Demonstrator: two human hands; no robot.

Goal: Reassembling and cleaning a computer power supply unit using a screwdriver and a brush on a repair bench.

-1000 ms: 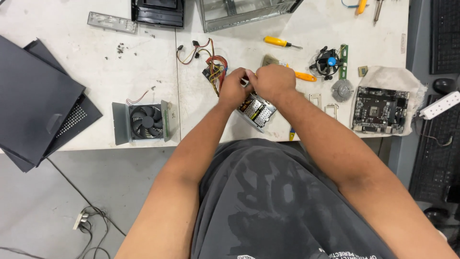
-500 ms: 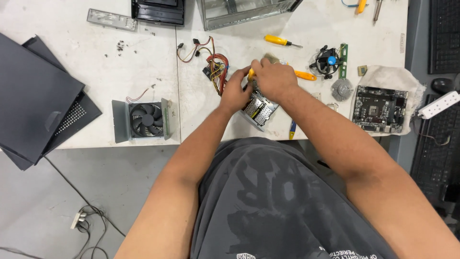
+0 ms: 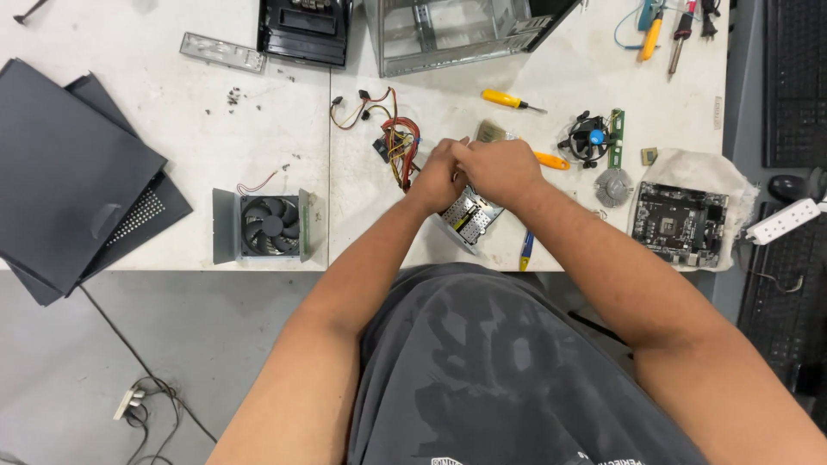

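Observation:
A small metal power supply (image 3: 469,217) with a perforated side lies tilted near the front edge of the white table (image 3: 258,129). Its bundle of red, yellow and black cables (image 3: 399,145) trails off to the far left of it. My left hand (image 3: 433,178) grips the box's left end, next to the cables. My right hand (image 3: 498,169) is closed over its top, touching the left hand. Whether a tool sits inside my right fist is hidden. An orange-handled screwdriver (image 3: 551,160) lies on the table just behind my right hand.
A case fan in a grey bracket (image 3: 269,226) stands at the left, dark side panels (image 3: 69,189) beyond it. A yellow screwdriver (image 3: 508,100), a cooler fan (image 3: 590,138) and a motherboard on a cloth (image 3: 680,220) lie to the right. An open computer case (image 3: 448,30) stands at the back.
Both hands have stayed on the power supply and shifted only slightly. A yellow handle that showed between them half a second ago is covered now.

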